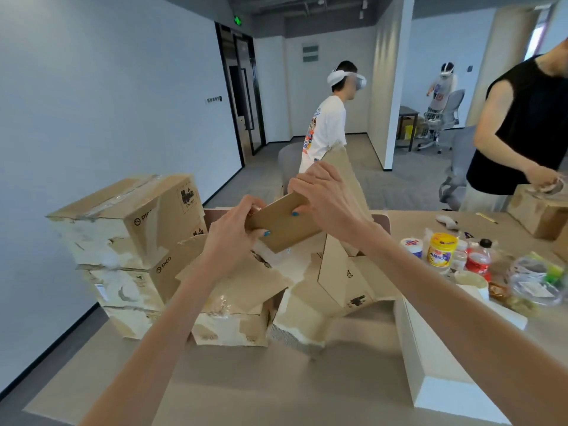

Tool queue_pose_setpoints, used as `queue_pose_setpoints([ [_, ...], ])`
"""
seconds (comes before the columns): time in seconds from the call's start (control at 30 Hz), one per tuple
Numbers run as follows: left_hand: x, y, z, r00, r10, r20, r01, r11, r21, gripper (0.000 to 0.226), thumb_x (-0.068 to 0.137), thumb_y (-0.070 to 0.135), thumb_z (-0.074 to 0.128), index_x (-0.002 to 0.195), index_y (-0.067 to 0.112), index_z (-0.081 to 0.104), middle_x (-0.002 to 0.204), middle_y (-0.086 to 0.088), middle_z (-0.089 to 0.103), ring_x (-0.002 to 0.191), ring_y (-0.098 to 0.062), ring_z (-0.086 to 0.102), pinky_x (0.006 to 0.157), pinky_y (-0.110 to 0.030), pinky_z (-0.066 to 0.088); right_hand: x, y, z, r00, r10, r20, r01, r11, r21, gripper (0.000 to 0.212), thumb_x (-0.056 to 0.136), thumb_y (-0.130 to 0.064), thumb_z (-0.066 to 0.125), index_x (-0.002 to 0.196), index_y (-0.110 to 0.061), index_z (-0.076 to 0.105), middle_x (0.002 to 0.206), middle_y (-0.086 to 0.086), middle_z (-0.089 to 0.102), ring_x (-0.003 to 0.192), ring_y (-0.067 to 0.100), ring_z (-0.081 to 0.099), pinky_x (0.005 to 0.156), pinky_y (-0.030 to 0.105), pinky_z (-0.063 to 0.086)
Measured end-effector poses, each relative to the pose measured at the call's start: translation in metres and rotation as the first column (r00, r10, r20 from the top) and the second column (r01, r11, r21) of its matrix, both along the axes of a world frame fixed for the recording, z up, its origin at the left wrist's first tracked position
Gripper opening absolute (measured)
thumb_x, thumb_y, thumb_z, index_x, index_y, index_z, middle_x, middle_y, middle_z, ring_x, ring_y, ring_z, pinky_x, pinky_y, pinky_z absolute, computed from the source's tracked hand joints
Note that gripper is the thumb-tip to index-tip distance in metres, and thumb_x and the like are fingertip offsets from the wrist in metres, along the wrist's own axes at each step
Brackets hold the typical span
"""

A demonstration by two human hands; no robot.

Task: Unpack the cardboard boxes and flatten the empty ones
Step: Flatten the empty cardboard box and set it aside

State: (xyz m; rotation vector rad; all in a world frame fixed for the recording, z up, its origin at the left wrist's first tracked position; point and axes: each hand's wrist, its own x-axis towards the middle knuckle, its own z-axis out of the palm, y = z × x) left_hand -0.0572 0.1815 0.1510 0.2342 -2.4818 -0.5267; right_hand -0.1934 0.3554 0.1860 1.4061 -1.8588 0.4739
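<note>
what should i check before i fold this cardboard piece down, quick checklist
1. Hold on the cardboard piece: ok, left grip and right grip both curl round it.
2. Open box underneath emptied: cannot tell, its inside is hidden.
3. Stacked boxes beside the left arm steady: cannot tell.
4. Snack jars out of the right arm's way: ok, they stand apart to the right.

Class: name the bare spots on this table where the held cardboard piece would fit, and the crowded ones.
Bare: the near strip of table, bordered by the torn boxes behind and the white box on the right. Crowded: the stacked boxes on the left, the jars and bottles on the right.
</note>
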Motion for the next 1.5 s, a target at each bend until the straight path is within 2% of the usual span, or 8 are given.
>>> queue_pose_setpoints([
  [0.17,0.008,-0.02,0.016,0.996,0.058,0.074,-0.045,0.985,-0.164,0.032,0.095,0.019,0.063,0.125,0.024,0.052,0.095,0.011,0.057,0.087,-0.013,0.049,0.07,-0.033,0.034,-0.011,0.02,0.02,0.993,-0.025,0.115,0.031,0.998,-0.05,0.029,0.07,-0.028,0.08,0.089,-0.018,0.06,0.084,-0.02,0.047,0.092,0.016,0.045,0.096,0.021,0.022],
  [0.47,-0.001,-0.006,0.057,0.979,0.019,-0.202,-0.084,0.943,-0.322,0.025,0.092,0.002,0.055,0.11,0.018,0.062,0.085,0.01,0.057,0.077,-0.018,0.051,0.069,-0.031,0.029,-0.017,0.043,0.05,0.943,-0.151,0.296,0.152,0.988,0.021,0.029,0.074,-0.043,0.076,0.088,-0.028,0.057,0.091,-0.007,0.063,0.097,0.016,0.052,0.087,0.026,0.03],
  [0.7,-0.002,0.007,0.086,0.945,0.002,-0.327,-0.158,0.878,-0.452,0.028,0.083,0.004,0.07,0.105,0.018,0.061,0.072,0.011,0.053,0.064,-0.013,0.037,0.064,-0.03,0.026,-0.012,0.05,0.097,0.675,-0.122,0.727,0.016,0.988,0.151,0.062,0.081,-0.081,0.032,0.09,-0.032,0.068,0.103,-0.007,0.065,0.098,0.016,0.056,0.094,0.038,0.042],
  [0.87,0.007,0.016,0.097,0.942,-0.032,-0.334,-0.16,0.832,-0.531,0.033,0.079,-0.002,0.066,0.105,0.018,0.06,0.075,0.005,0.061,0.067,-0.02,0.051,0.065,-0.03,0.028,-0.016,0.055,0.109,0.777,-0.428,0.461,0.205,0.865,0.458,0.027,0.084,-0.028,0.062,0.065,-0.033,0.043,0.077,-0.009,0.049,0.084,0.023,0.054,0.071,0.036,0.044],
  [1.0,0.013,0.026,0.109,0.929,-0.034,-0.369,-0.196,0.8,-0.568,0.029,0.083,-0.003,0.058,0.103,0.018,0.06,0.075,0.004,0.06,0.067,-0.02,0.052,0.065,-0.031,0.028,-0.011,0.059,0.106,0.792,-0.525,0.31,0.377,0.822,0.428,0.021,0.087,-0.008,0.044,0.08,-0.026,0.034,0.093,-0.001,0.049,0.09,0.026,0.053,0.069,0.035,0.037],
  [1.1,0.014,0.031,0.116,0.926,-0.012,-0.377,-0.222,0.79,-0.571,0.027,0.085,-0.002,0.058,0.103,0.018,0.059,0.077,0.004,0.061,0.071,-0.021,0.054,0.068,-0.03,0.028,-0.009,0.065,0.101,0.8,-0.467,0.377,0.352,0.874,0.334,0.009,0.092,-0.021,0.045,0.087,-0.02,0.038,0.095,0.002,0.055,0.089,0.027,0.055,0.067,0.034,0.038],
  [1.2,0.015,0.035,0.119,0.916,0.013,-0.4,-0.252,0.796,-0.551,0.027,0.085,-0.002,0.057,0.101,0.019,0.059,0.081,0.006,0.062,0.076,-0.021,0.053,0.073,-0.031,0.027,-0.004,0.076,0.095,0.807,-0.346,0.478,0.308,0.938,0.16,0.035,0.097,-0.043,0.041,0.07,-0.02,0.038,0.073,-0.002,0.053,0.07,0.021,0.049,0.058,0.032,0.031],
  [1.5,0.0,0.05,0.123,0.947,-0.002,-0.32,-0.129,0.913,-0.387,0.023,0.087,0.002,0.057,0.097,0.022,0.059,0.081,0.014,0.055,0.081,-0.015,0.051,0.077,-0.029,0.019,0.004,0.106,0.076,0.893,-0.252,0.374,0.305,0.948,-0.091,0.036,0.095,-0.043,0.049,0.073,-0.015,0.052,0.059,-0.001,0.053,0.064,0.022,0.053,0.061,0.033,0.037],
])
